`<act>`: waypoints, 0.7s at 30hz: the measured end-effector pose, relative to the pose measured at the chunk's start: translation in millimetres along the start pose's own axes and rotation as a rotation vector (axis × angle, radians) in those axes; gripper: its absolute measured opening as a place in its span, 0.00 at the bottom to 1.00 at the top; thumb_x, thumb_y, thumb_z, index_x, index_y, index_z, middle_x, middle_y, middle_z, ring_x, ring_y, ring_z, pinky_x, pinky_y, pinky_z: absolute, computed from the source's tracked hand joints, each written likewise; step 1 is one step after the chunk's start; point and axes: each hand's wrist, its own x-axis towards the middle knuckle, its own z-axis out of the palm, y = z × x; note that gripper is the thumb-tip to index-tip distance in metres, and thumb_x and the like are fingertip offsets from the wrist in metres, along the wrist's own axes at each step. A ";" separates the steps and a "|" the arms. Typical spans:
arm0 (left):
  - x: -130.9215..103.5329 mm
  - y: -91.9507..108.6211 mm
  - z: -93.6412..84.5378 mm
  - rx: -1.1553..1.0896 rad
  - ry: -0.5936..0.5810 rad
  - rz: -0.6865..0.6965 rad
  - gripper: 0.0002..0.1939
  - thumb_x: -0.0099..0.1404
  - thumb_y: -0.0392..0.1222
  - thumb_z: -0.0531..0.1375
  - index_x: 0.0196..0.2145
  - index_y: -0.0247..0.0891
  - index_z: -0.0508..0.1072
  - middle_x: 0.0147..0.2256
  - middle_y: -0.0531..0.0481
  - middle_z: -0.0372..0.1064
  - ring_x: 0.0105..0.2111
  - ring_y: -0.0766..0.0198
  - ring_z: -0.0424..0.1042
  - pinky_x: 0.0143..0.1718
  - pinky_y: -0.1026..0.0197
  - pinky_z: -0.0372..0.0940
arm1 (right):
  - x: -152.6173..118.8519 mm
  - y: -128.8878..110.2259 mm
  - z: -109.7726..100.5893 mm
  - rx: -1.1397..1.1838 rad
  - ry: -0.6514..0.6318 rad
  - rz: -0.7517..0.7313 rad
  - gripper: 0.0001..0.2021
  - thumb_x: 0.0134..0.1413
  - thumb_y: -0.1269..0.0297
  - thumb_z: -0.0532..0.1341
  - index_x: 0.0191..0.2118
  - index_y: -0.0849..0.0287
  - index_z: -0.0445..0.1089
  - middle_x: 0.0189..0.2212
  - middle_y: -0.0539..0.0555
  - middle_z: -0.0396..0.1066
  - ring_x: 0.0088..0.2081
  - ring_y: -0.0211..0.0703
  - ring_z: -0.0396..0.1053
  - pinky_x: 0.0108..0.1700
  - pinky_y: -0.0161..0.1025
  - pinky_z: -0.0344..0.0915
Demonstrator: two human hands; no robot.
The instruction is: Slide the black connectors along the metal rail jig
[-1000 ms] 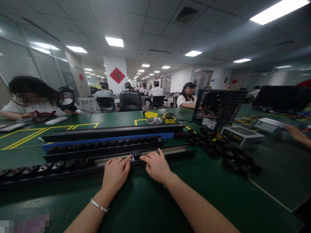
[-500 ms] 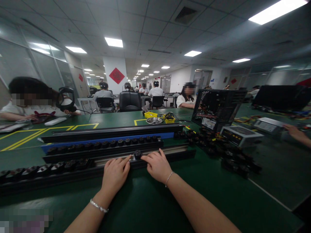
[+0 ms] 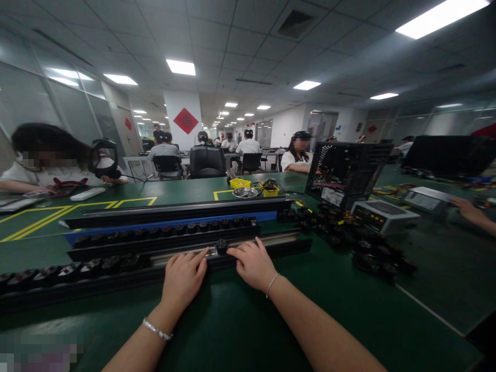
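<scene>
A small black socket-like block (image 3: 221,247) sits in the channel of a long black track rail (image 3: 267,251) in front of me. My left hand (image 3: 183,276) rests over the rail, index finger stretched toward the block and stopping just left of it. My right hand (image 3: 254,262) is on the other side, its index fingertip at the block's right edge and its other fingers spread. Neither hand is wrapped around anything. Farther left in the same rail stands a row of similar black blocks (image 3: 70,271).
Behind lie a second rail with a row of blocks (image 3: 170,231), a blue strip (image 3: 267,216) and another long rail (image 3: 186,209). Rightward are a heap of loose black blocks (image 3: 382,258), a power supply (image 3: 383,216) and an open computer case (image 3: 344,170). Co-workers sit around.
The small block has shifted slightly right along the rail. My right hand has moved a little right with it, while my left hand stays nearly in place.
</scene>
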 end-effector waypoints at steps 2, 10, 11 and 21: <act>0.0 0.1 -0.3 -0.001 -0.003 -0.004 0.20 0.66 0.47 0.46 0.50 0.48 0.70 0.35 0.50 0.74 0.37 0.60 0.69 0.46 0.52 0.56 | -0.1 0.9 -0.7 -0.008 -0.003 0.001 0.20 0.54 0.68 0.51 0.51 0.43 0.64 0.45 0.48 0.70 0.50 0.41 0.59 0.61 0.54 0.34; 0.3 -0.7 -0.2 -0.024 -0.005 -0.002 0.20 0.65 0.47 0.46 0.50 0.48 0.70 0.36 0.50 0.74 0.37 0.60 0.69 0.46 0.52 0.56 | -1.1 4.0 -4.4 -0.005 -0.024 0.020 0.20 0.55 0.67 0.51 0.51 0.44 0.65 0.45 0.49 0.70 0.50 0.41 0.60 0.61 0.54 0.34; 0.3 -0.7 -0.2 -0.029 -0.001 -0.001 0.20 0.65 0.47 0.46 0.50 0.48 0.70 0.35 0.50 0.74 0.37 0.60 0.69 0.46 0.52 0.57 | -1.2 4.7 -4.8 -0.005 -0.030 0.017 0.20 0.55 0.67 0.51 0.52 0.44 0.65 0.45 0.49 0.70 0.51 0.41 0.59 0.61 0.54 0.35; 0.5 1.3 -2.9 -0.009 -0.030 -0.012 0.20 0.65 0.46 0.46 0.50 0.48 0.70 0.35 0.50 0.74 0.37 0.60 0.69 0.46 0.52 0.56 | -1.5 10.5 -7.2 0.005 -0.033 0.011 0.19 0.54 0.67 0.51 0.51 0.44 0.65 0.44 0.48 0.71 0.50 0.42 0.60 0.61 0.56 0.36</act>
